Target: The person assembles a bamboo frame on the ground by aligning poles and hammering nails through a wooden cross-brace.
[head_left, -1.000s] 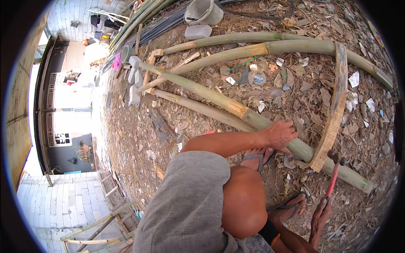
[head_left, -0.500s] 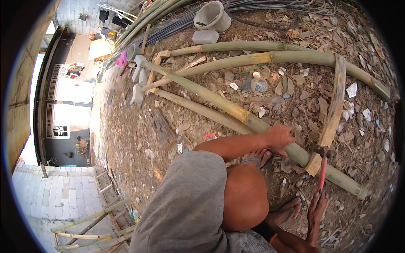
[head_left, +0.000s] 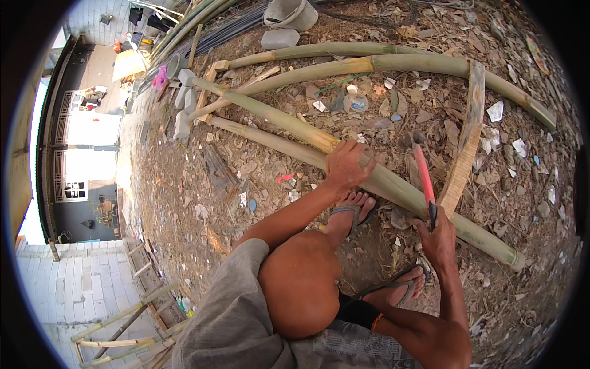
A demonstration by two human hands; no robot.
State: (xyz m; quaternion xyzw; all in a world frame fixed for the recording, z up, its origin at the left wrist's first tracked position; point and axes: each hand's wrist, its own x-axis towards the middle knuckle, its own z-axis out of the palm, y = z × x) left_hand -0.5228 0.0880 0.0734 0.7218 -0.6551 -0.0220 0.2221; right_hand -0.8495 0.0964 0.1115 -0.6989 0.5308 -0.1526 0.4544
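My left hand [head_left: 348, 165] is wrapped over the top of a thick green bamboo pole [head_left: 396, 186] that slants from the far left down to the near right. In my right hand [head_left: 439, 243] is a hammer [head_left: 423, 169] with a red shaft and a black grip; its dark head is raised over the leaf litter, apart from the wood. Just right of the hammer, a rough wooden board [head_left: 468, 142] runs across from this pole to a second bamboo pole [head_left: 421, 63]. The board's near end is partly hidden by my right hand.
Grey blocks [head_left: 182, 98] sit at the poles' far left ends. Behind stand a bucket [head_left: 294, 15] and another pale block [head_left: 280, 39]. Dry leaves and white shards litter the ground. My sandalled feet [head_left: 350, 212] are close to the near pole.
My right hand has lifted the hammer off the board's near end and moved it up and left. My left hand has shifted left along the bamboo pole. The whole view has shifted slightly.
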